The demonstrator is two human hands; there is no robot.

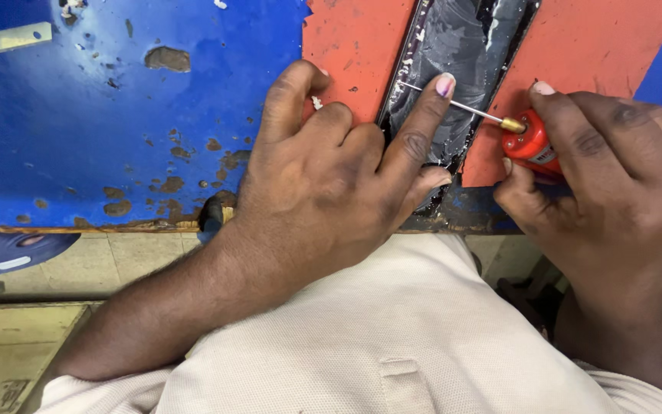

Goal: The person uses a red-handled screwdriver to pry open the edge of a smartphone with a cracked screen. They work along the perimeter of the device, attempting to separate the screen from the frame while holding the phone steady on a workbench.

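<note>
Clearly bracing it, the left hand [323, 169] presses flat, fingers spread, on the dark panel [453, 46] lying on the red mat [354, 38], steadying it. The right hand [614, 184] grips a red needle-tipped bottle [532, 142], its thin nozzle [461, 106] touching the panel's edge.

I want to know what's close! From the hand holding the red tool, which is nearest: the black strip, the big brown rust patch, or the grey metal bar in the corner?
From the right hand:
1. Black strip, just left of it, top centre.
2. Brown rust patch, upper left on the blue table.
3. Grey metal bar, far top-left corner.
</note>
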